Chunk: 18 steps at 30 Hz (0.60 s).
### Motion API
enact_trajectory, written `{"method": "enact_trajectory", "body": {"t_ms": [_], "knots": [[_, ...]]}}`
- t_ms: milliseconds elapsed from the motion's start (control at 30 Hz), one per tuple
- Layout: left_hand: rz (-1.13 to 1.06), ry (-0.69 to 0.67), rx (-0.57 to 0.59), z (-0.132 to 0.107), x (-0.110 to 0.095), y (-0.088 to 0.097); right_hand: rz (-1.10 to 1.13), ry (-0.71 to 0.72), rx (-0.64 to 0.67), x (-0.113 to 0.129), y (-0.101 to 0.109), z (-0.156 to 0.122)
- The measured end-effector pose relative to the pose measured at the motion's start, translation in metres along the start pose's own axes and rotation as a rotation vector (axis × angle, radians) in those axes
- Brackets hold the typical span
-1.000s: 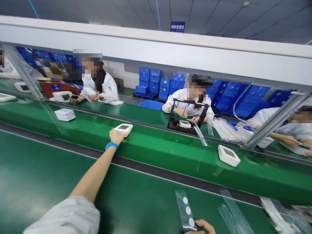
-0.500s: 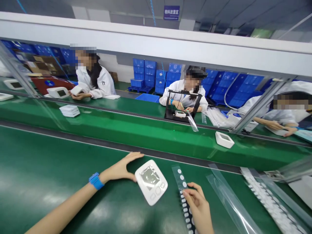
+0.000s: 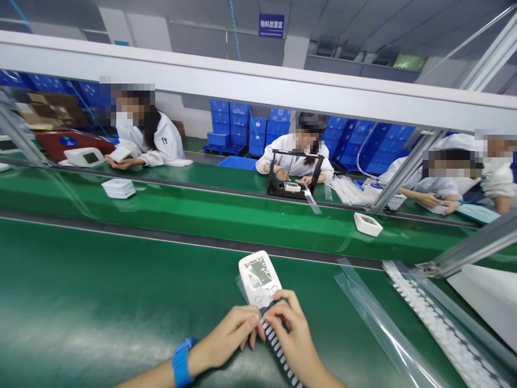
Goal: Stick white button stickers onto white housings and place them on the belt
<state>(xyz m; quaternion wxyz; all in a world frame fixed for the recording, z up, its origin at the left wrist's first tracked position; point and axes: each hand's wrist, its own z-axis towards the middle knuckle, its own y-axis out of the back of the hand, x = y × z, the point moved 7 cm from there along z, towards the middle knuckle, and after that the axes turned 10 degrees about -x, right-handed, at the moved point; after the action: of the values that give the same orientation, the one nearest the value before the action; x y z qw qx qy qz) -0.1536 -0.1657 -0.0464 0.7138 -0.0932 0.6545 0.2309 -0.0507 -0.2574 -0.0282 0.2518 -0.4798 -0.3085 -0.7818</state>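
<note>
A white device with a grey screen and oval buttons (image 3: pixel 260 272), like a blood pressure monitor, lies on the green work surface in front of my hands. Clear film shows at its left edge. Just below it, a dark strip with rows of pale stickers (image 3: pixel 278 350) runs down toward me. My left hand (image 3: pixel 234 331), wearing a blue wristband, pinches at the strip's upper end. My right hand (image 3: pixel 294 334) grips the same end from the other side, its fingers close to the device's lower edge. Both sets of fingertips nearly meet, hiding what lies between them.
Clear plastic strips (image 3: pixel 375 323) and a pile of white sticker strips (image 3: pixel 440 323) lie to the right. Beyond a dark rail, a green belt carries stacked white parts (image 3: pixel 118 188) and a white device (image 3: pixel 368 224). Several co-workers sit across, behind a metal post (image 3: pixel 404 172).
My left hand has left the device's side and come down to the strip. My right hand has brought the strip left, up against the device. The device appears turned and slightly farther away.
</note>
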Motion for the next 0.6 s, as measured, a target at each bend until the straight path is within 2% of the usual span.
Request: {"method": "enact_trajectory", "body": {"t_ms": [67, 133, 200, 267, 300, 367, 467, 600], "knots": [[-0.092, 0.112, -0.044, -0.005, 0.012, -0.008, -0.031, 0.061, 0.033, 0.008, -0.015, -0.004], [-0.088, 0.151, -0.089, -0.008, 0.021, -0.004, -0.088, 0.128, 0.049, 0.015, -0.023, -0.007], [-0.06, 0.168, -0.153, -0.007, 0.028, 0.012, -0.136, 0.235, 0.08, 0.023, -0.027, -0.008], [-0.007, 0.146, -0.2, -0.004, 0.03, 0.034, -0.168, 0.271, 0.091, 0.027, -0.025, -0.002], [0.046, 0.103, -0.194, -0.002, 0.028, 0.043, -0.188, 0.23, 0.076, 0.024, -0.022, 0.005], [0.177, -0.019, -0.118, 0.002, 0.023, 0.053, -0.235, 0.051, 0.045, 0.009, -0.015, 0.021], [0.286, -0.116, -0.015, 0.005, 0.019, 0.058, -0.255, -0.176, 0.112, -0.015, -0.019, 0.037], [0.321, -0.13, 0.033, 0.004, 0.018, 0.055, -0.27, -0.193, 0.14, -0.025, -0.027, 0.042]]}}
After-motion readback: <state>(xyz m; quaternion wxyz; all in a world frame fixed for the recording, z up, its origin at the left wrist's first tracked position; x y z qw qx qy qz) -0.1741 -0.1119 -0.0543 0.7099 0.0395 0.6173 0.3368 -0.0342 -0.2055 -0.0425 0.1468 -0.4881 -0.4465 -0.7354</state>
